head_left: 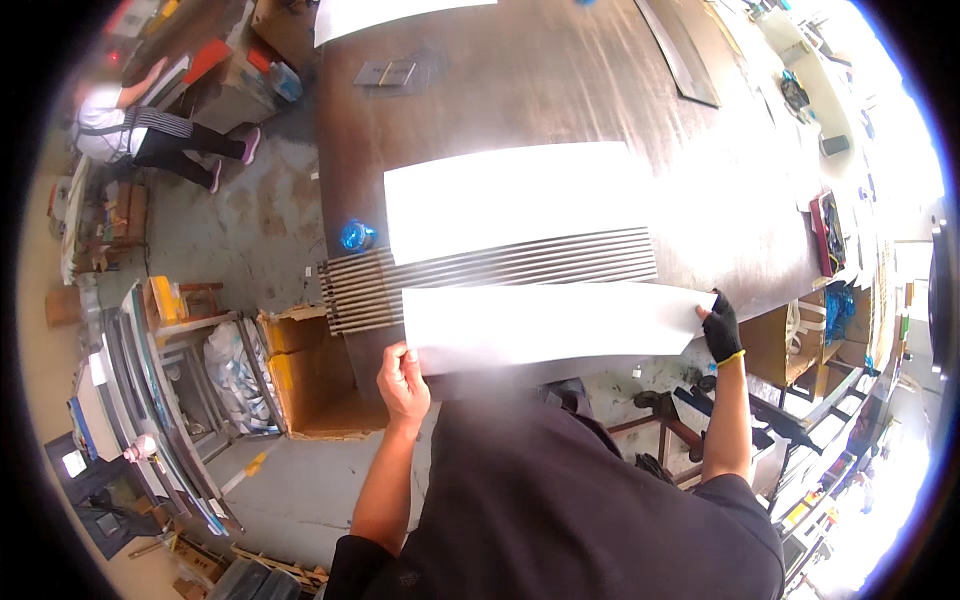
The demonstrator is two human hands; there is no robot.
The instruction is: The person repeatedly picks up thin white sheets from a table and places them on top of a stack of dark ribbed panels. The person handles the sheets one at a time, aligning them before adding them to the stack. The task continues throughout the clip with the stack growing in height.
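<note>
Over a dark table (520, 90), left hand (402, 380) and seemingly gloved right hand (722, 330) grip a white sheet (550, 325).

1. Dark brown work table (560, 90), long, its near edge at the person's body.
2. Row of long thin metal strips (500, 275), lying side by side across the table; their left ends overhang the table's left edge.
3. White sheet (510, 205), resting partly on the strips, partly on the table.
4. Second white sheet (555, 325), over the near part of the strips.
5. Blue tape roll (355, 236), at the left edge.
6. Small grey plate (387, 72), farther off.
7. White sheet (380, 14), at the far end.
</note>
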